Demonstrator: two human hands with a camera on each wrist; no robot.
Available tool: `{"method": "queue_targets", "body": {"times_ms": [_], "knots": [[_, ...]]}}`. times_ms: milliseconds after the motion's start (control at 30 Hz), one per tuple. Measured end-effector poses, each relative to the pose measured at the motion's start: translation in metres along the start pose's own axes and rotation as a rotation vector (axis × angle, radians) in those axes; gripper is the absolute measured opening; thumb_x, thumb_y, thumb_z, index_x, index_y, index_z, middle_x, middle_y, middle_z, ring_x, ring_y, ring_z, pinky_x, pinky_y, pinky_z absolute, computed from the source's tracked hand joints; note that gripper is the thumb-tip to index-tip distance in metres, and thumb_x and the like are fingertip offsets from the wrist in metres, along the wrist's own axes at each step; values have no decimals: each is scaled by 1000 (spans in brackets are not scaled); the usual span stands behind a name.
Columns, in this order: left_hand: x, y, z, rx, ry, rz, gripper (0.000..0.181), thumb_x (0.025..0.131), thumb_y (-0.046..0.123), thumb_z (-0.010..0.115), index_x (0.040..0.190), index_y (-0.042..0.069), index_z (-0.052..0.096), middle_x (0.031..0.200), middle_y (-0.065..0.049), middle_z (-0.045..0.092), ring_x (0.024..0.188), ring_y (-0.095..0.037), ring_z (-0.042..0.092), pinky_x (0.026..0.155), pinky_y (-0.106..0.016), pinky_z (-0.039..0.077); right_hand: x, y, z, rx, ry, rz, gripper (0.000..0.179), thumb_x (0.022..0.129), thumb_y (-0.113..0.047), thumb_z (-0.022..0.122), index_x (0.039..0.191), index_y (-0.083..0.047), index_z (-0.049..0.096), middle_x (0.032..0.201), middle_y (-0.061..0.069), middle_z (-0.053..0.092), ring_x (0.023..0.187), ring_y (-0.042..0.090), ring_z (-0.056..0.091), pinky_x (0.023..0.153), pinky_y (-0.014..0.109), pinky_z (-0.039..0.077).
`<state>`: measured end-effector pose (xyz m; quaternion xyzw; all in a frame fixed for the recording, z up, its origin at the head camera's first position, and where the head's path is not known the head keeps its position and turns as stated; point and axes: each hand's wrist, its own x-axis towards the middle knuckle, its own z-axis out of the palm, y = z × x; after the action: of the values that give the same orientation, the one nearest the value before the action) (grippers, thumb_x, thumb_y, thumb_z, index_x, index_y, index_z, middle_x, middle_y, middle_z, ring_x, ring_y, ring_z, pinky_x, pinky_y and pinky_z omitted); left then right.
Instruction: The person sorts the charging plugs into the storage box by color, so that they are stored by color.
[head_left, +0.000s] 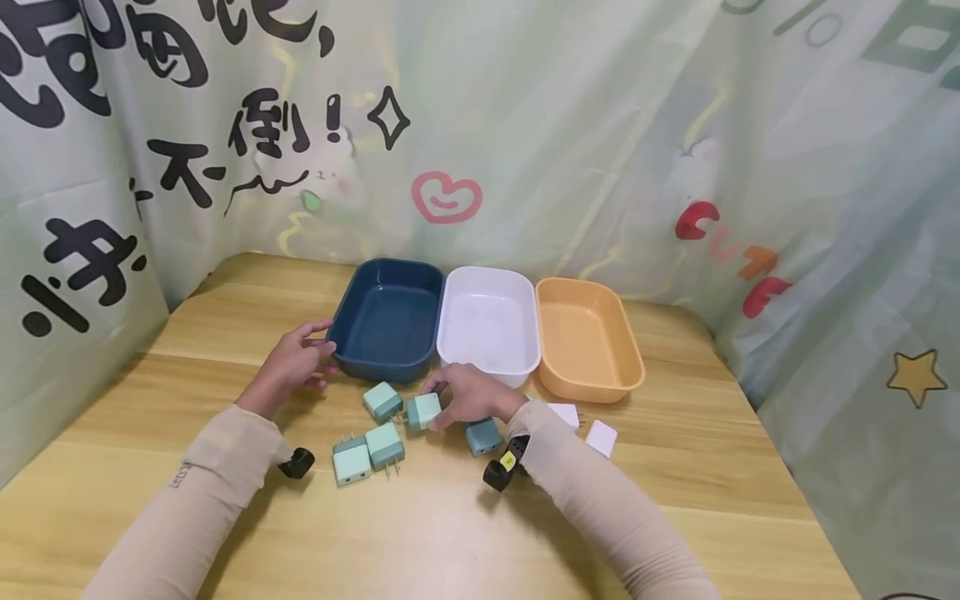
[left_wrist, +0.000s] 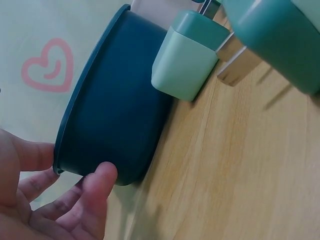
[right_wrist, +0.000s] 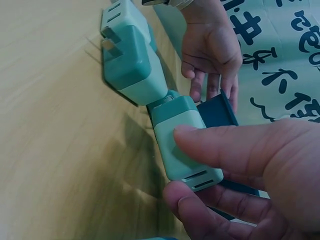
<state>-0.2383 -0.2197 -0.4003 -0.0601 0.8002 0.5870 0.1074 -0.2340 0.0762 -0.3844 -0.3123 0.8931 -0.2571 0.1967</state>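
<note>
My right hand [head_left: 472, 393] pinches a two-tone green plug adapter [head_left: 427, 411] between thumb and fingers. In the right wrist view this adapter [right_wrist: 182, 142] has two slots on its near end. My left hand [head_left: 294, 367] touches the left side of the navy blue bin [head_left: 390, 367]. From the left wrist view, the thumb meets the bin's rim and the other fingertips lie by its outer corner. More green adapters with metal prongs lie in front of the bin, one [head_left: 383, 402] close to it and two [head_left: 351, 462] side by side nearer the front.
A white bin [head_left: 489, 362] and an orange bin [head_left: 592, 390] stand in a row right of the navy one. A darker teal adapter [head_left: 483, 437] and white adapters [head_left: 602, 437] lie around the right forearm. Behind the wooden table [head_left: 420, 533] hangs a printed curtain [head_left: 540, 150].
</note>
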Motion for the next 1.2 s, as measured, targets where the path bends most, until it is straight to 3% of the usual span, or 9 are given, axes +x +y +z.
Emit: {"method": "queue_targets", "body": {"times_ms": [167,433,700,900,1200], "knots": [[-1,1,-2,18,3,-22,56,105,19,43,156,19,21,145,-24,38,101,-35,59,66,-33,54,2,-2,-4,26,5,-12,44,73,-20,87,112,-13,68,105,-3,65,104,18,58,87,28,47],[-1,1,-1,29,8,-13,57,104,20,45,156,19,22,143,-24,40,99,-33,61,64,-32,53,4,-6,-12,46,21,-26,45,74,-22,86,114,-13,67,106,-5,64,100,13,57,88,28,46],[-1,3,-1,44,10,18,57,103,18,46,155,17,23,145,-25,40,92,-26,64,60,-31,51,7,-9,-19,58,35,-21,43,74,-22,86,112,-14,67,102,-6,63,103,20,57,90,31,45],[-2,3,-3,75,18,-13,56,104,22,45,156,19,23,142,-23,43,98,-29,63,65,-32,49,11,-16,-23,79,56,-39,44,73,-21,87,112,-12,67,97,-6,64,95,20,58,84,29,46],[-2,1,1,-16,-4,7,56,104,17,46,155,17,24,145,-24,39,93,-29,61,68,-35,56,17,-15,-29,76,93,-40,42,73,-21,86,110,-11,68,93,-6,64,90,16,57,81,28,46]]}}
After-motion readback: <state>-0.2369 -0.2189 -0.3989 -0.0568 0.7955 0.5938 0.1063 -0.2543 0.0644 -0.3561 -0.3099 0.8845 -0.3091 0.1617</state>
